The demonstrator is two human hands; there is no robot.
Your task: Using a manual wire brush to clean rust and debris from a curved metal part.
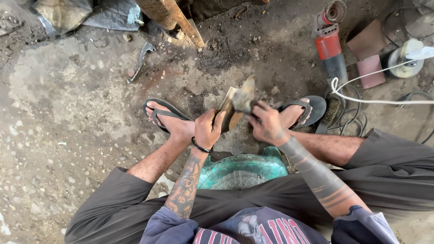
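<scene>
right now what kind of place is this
Probably a rough metalworking or repair yard, worked at ground level: a red angle grinder lies with its cables on a dirt and concrete floor, and both hands hold a worn metal piece.

Bare ground left of left foot [169,118]; angle grinder [330,47], cables [375,100] crowd the right
</scene>
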